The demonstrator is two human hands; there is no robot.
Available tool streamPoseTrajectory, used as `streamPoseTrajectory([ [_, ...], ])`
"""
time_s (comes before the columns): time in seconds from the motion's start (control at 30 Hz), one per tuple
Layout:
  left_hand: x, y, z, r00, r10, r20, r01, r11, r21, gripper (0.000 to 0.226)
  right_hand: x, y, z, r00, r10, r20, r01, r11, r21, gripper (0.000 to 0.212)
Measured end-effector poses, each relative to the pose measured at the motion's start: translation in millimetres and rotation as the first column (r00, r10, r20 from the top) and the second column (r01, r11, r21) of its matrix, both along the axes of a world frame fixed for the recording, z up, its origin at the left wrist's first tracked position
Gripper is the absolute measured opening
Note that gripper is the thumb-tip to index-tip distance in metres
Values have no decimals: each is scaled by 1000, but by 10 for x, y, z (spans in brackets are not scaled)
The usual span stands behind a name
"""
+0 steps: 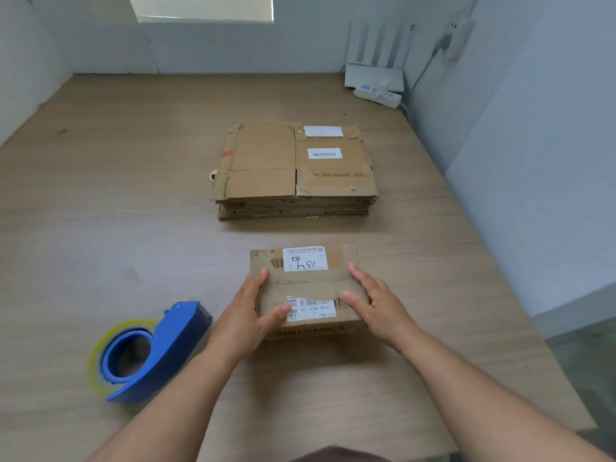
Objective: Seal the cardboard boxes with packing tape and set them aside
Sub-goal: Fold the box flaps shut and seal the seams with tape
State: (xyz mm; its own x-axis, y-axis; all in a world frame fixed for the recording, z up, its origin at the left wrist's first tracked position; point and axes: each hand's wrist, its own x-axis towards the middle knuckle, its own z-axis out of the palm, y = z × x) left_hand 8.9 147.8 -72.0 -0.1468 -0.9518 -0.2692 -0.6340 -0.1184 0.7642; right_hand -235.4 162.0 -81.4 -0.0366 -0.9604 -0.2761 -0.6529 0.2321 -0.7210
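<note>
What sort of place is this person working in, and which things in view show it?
Probably a small home or office packing corner: flattened cardboard boxes stacked on a wooden table, a blue tape dispenser beside the small box, and a router at the back.

We hold the box (306, 288) on the table (100, 195) btwn our left hand (246, 315) & right hand (376, 301). Stack of flat boxes (295, 168) behind it, tape dispenser (150, 351) to its left, router (373, 76) & power strip (378, 93) far back right.

The table (116, 211) carries a box (306, 285), flattened-carton stack (293, 161) and tape dispenser (156, 348).
</note>
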Motion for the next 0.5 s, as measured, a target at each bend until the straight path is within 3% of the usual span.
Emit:
streamPoseTrajectory([
  [0.1,7,-23,7,1000,5,-23,-5,1000,8,80,67,-75,93,978,-20,-207,18,1000,-12,58],
  [0.2,-3,-49,23,1000,6,-27,-6,1000,11,81,217,-149,167,885,85,-457,-137,987,-82,52],
  [0.37,131,-88,84,993,-56,101,60,997,-39,80,249,-153,157,906,95,-413,-132,989,-60,49],
  [0.5,567,31,124,950,235,208,-174,946,-272,64,254,-153,190,911,88,-402,-121,991,-58,49],
])
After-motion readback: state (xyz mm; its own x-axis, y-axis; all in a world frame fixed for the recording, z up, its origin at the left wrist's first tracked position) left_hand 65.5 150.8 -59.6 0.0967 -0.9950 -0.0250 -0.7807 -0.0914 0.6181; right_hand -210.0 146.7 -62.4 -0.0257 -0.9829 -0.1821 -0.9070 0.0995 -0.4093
